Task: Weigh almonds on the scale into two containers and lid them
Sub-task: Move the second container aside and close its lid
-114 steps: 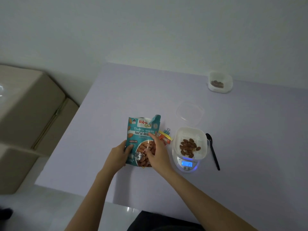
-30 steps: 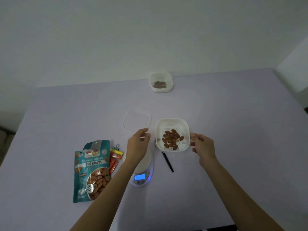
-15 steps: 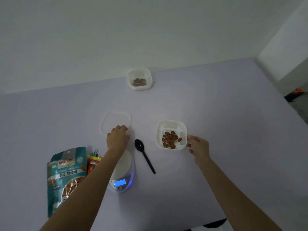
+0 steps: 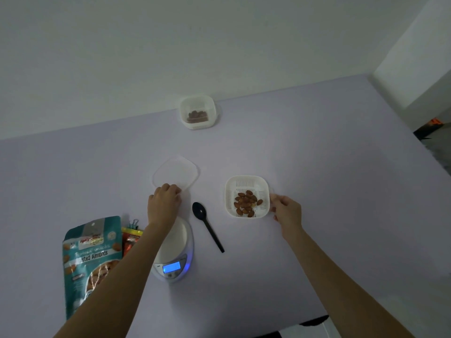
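Observation:
An open white container (image 4: 246, 196) with several almonds sits on the lilac table (image 4: 329, 167), right of centre. My right hand (image 4: 285, 208) touches its right rim with curled fingers. A clear lid (image 4: 175, 173) lies flat left of it, and my left hand (image 4: 164, 203) rests with fingertips on the lid's near edge. The white scale (image 4: 174, 252), display lit blue, stands bare under my left forearm. A second container (image 4: 197, 112) with almonds, lid on, sits at the table's far edge. The teal almond bag (image 4: 90, 259) lies at the near left.
A black spoon (image 4: 207, 225) lies between the scale and the open container. A small red packet with a binder clip (image 4: 130, 236) lies beside the bag. The wall runs behind the table's far edge. The table's right edge drops off near a dark floor area.
The open container came off the scale and was set down to the right. My left hand reached forward onto the clear lid's edge. The bag was put down at the left earlier.

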